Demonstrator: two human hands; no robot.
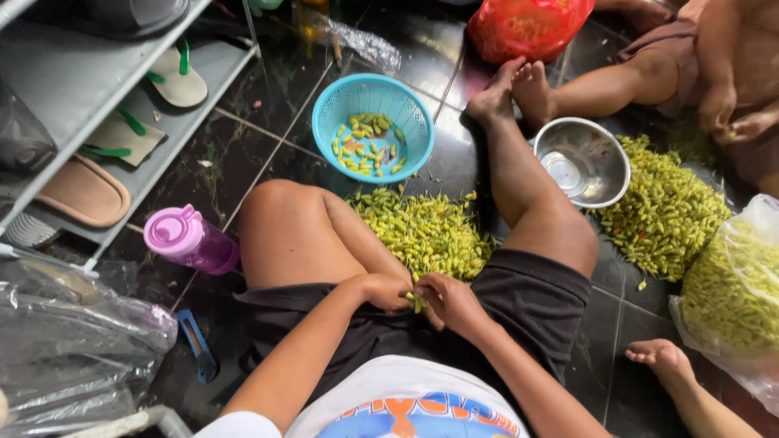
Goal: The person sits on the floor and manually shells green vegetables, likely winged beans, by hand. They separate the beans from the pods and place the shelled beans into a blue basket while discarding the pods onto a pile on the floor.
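Note:
I sit on a dark tiled floor with my legs spread. My left hand and my right hand meet in my lap, both pinching one small green chili pepper between the fingertips. A heap of green-yellow chilies lies on the floor between my legs, just beyond the hands. Further out stands a round turquoise basket holding several chilies.
A steel bowl stands right of my leg, beside another chili heap and a clear bag of chilies. Another person's legs and a foot are right. A purple bottle, shoe rack, red bag.

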